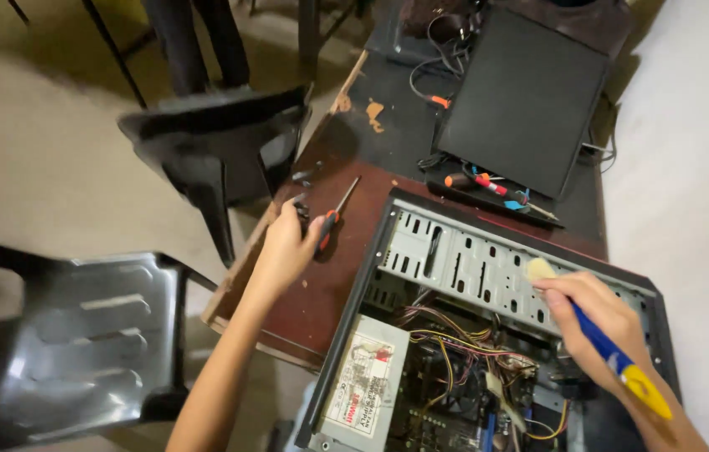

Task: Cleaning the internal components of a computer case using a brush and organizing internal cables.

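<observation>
Head view: right hand (597, 314) grips blue-yellow plastic brush (614, 356) over perforated steel case (463, 264).

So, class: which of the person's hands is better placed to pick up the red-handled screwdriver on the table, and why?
Left. The left hand already rests on the table beside the screwdriver, fingers touching its handle. The right hand is over the open computer case, its grip full with a blue-and-yellow brush.
</observation>
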